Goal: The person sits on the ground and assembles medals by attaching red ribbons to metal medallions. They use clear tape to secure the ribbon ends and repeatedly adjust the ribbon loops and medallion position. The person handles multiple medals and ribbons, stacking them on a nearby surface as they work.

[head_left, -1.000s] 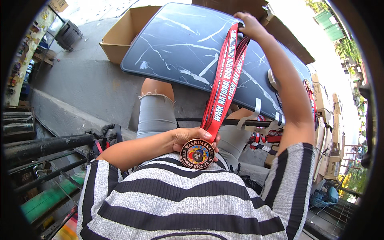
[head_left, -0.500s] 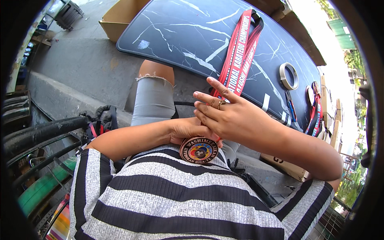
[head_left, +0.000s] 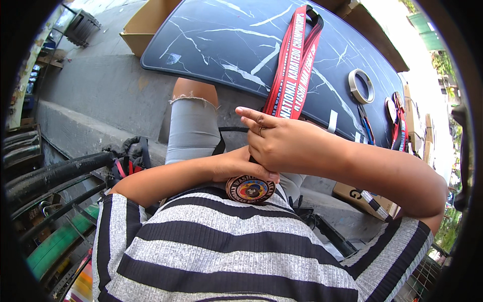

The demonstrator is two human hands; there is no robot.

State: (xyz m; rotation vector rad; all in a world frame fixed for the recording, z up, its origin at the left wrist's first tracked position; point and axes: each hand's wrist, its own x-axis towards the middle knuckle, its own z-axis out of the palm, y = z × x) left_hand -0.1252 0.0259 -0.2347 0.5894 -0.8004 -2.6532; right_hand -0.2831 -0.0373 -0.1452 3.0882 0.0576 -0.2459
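A round bronze-coloured medal [head_left: 250, 190] with a colourful centre lies in front of my striped shirt, its upper part covered by fingers. My left hand [head_left: 240, 165] is closed on it, thumb laid across the top. Just above, my right hand [head_left: 282, 143] is bent over the ribbon end, its index finger stretched out to the left and the other fingers curled; its thumb is hidden. From behind that hand a red and black ribbon [head_left: 289, 75] with white lettering runs up the dark marbled table [head_left: 211, 53].
A tape roll [head_left: 353, 89] stands on the table's right side, near a blue-and-orange-handled tool [head_left: 367, 128]. More medals with ribbons [head_left: 395, 113] hang at the right edge. Cardboard boxes stand behind the table [head_left: 135, 38] and at lower right [head_left: 352, 195]. Black tubing [head_left: 60, 166] lies left.
My right hand's spread fingers have curled in around the ribbon end, and its elbow has shifted outward to the right. My left hand stays on the medal.
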